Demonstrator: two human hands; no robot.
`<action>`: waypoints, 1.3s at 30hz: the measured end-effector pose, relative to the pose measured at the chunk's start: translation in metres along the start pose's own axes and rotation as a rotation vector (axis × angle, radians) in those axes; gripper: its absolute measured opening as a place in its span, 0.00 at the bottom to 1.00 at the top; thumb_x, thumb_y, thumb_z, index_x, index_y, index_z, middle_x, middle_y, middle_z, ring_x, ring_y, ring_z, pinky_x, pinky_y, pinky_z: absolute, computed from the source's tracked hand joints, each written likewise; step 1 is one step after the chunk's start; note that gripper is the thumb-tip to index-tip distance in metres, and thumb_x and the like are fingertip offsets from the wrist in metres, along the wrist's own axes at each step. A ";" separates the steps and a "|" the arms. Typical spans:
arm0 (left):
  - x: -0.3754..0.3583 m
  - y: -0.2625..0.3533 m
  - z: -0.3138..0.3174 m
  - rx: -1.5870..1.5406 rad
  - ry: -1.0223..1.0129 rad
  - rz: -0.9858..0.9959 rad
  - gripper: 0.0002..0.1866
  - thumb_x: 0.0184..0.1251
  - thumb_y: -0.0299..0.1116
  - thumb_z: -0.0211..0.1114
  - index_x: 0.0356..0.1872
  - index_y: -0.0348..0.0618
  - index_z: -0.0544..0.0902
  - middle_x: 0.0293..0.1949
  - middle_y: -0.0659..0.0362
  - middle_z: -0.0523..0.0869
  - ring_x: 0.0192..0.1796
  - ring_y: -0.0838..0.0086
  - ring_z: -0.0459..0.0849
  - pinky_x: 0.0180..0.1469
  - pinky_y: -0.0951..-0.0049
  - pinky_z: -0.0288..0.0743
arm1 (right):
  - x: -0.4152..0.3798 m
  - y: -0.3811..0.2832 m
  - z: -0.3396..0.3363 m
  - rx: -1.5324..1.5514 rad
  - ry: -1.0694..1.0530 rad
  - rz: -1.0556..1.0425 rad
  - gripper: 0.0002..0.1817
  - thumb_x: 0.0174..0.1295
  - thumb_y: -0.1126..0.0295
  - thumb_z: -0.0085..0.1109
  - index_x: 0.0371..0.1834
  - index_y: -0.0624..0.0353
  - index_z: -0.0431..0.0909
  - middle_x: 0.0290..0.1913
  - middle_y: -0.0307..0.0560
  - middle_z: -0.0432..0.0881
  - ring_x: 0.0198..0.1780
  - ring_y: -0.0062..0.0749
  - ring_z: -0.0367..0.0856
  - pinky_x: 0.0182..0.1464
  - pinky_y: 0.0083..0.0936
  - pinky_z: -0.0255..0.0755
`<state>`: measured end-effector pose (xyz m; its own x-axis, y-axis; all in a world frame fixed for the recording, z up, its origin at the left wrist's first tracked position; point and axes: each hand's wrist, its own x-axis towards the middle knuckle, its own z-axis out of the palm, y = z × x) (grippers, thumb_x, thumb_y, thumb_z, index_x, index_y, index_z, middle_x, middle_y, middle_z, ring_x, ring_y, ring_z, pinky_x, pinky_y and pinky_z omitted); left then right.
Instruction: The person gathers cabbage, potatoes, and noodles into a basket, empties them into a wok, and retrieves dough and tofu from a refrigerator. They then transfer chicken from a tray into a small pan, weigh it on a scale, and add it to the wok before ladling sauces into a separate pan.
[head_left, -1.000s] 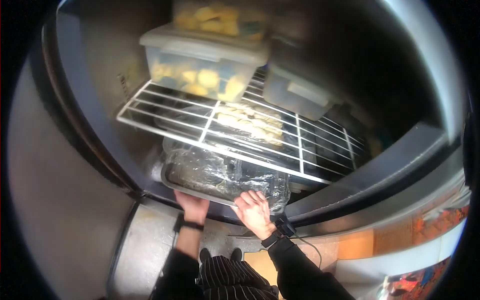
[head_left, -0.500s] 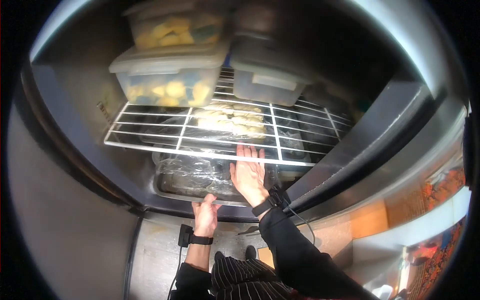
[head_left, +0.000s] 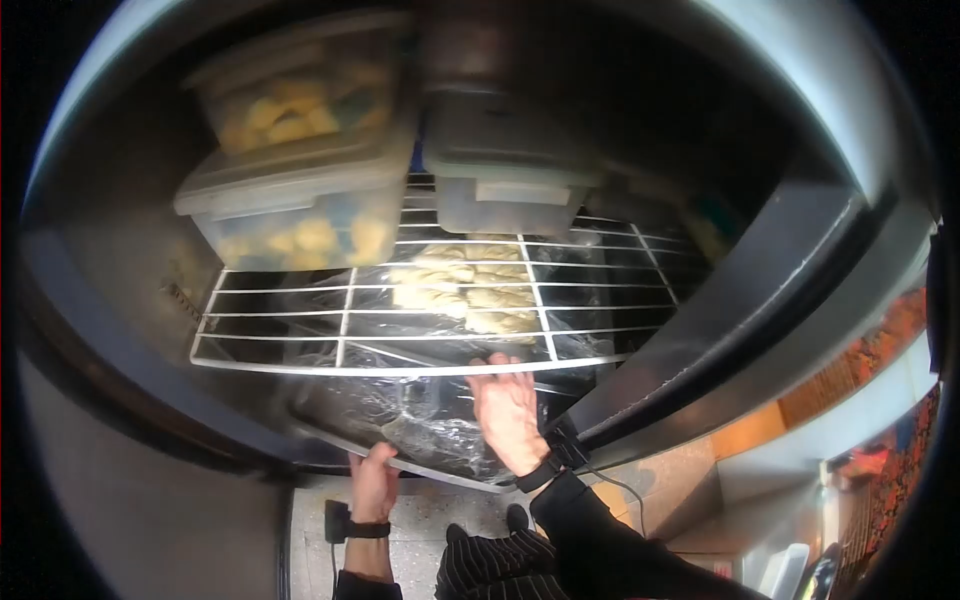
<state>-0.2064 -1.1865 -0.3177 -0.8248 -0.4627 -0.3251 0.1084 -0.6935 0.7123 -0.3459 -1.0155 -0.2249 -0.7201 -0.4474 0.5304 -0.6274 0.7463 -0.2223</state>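
Note:
A metal tray [head_left: 440,474] covered in clear plastic wrap [head_left: 405,408] sticks out from beneath a white wire shelf [head_left: 420,371]. My left hand [head_left: 373,484] grips its front rim, thumb on top. Over the wrap at the tray's right side lies my right hand [head_left: 508,415], its fingers stretched out and fingertips at the shelf's front bar. Pale pieces of shaped dough [head_left: 470,285] show between the wires, farther back under the shelf. The tray's front rim slants, its right corner nearer to me.
Two stacked plastic tubs [head_left: 300,236] with yellowish contents stand on the shelf's left. A lidded translucent tub [head_left: 505,205] sits to their right. The cabinet's side frame [head_left: 720,310] rises close by my right arm, and a grey door or panel [head_left: 150,480] is at left.
The view has shifted, so the shelf appears lower. The tray has turned, with its right front corner farther out toward me. My left hand keeps hold of the rim; my right hand stays over the wrap.

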 end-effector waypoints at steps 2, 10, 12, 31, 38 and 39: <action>-0.006 -0.004 0.017 0.149 0.167 -0.114 0.29 0.53 0.18 0.60 0.61 0.43 0.69 0.49 0.59 0.78 0.49 0.70 0.80 0.46 0.69 0.79 | -0.001 0.008 0.012 0.014 0.126 0.004 0.07 0.62 0.72 0.58 0.40 0.61 0.80 0.41 0.54 0.76 0.45 0.51 0.75 0.49 0.43 0.69; -0.019 -0.017 0.043 0.123 0.123 -0.092 0.21 0.64 0.26 0.63 0.57 0.36 0.68 0.51 0.55 0.79 0.49 0.70 0.82 0.45 0.67 0.81 | 0.022 -0.023 0.033 0.140 0.104 0.042 0.24 0.54 0.76 0.59 0.57 0.63 0.72 0.51 0.57 0.75 0.54 0.53 0.72 0.56 0.47 0.63; -0.021 -0.017 0.041 0.141 0.018 -0.074 0.21 0.64 0.29 0.66 0.55 0.36 0.73 0.49 0.55 0.82 0.47 0.70 0.84 0.40 0.69 0.85 | 0.038 -0.046 0.048 0.206 0.087 -0.064 0.22 0.52 0.77 0.57 0.53 0.63 0.75 0.52 0.57 0.75 0.56 0.52 0.72 0.57 0.47 0.63; -0.057 0.114 0.001 -0.026 0.259 0.099 0.19 0.57 0.34 0.64 0.51 0.40 0.79 0.43 0.57 0.82 0.46 0.66 0.81 0.51 0.65 0.77 | -0.052 0.010 -0.053 0.413 -0.023 -0.479 0.14 0.53 0.77 0.64 0.45 0.57 0.80 0.44 0.41 0.79 0.54 0.37 0.75 0.63 0.41 0.62; -0.151 0.084 0.024 -0.110 0.146 0.143 0.30 0.38 0.20 0.54 0.53 0.32 0.77 0.46 0.53 0.83 0.48 0.63 0.83 0.53 0.69 0.76 | -0.105 -0.023 -0.082 1.641 0.191 1.054 0.33 0.59 0.64 0.66 0.63 0.59 0.60 0.59 0.47 0.66 0.61 0.38 0.67 0.63 0.37 0.64; -0.161 0.079 0.034 -0.128 0.202 0.121 0.31 0.38 0.20 0.54 0.54 0.32 0.76 0.46 0.53 0.83 0.47 0.62 0.83 0.52 0.69 0.77 | -0.094 -0.009 -0.085 1.907 0.061 1.237 0.31 0.61 0.64 0.65 0.63 0.60 0.61 0.57 0.46 0.68 0.60 0.38 0.68 0.61 0.37 0.66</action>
<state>-0.0836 -1.1481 -0.1875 -0.6758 -0.6380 -0.3691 0.2791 -0.6849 0.6730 -0.2471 -0.9381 -0.2035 -0.8685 -0.2517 -0.4270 0.4803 -0.6398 -0.5999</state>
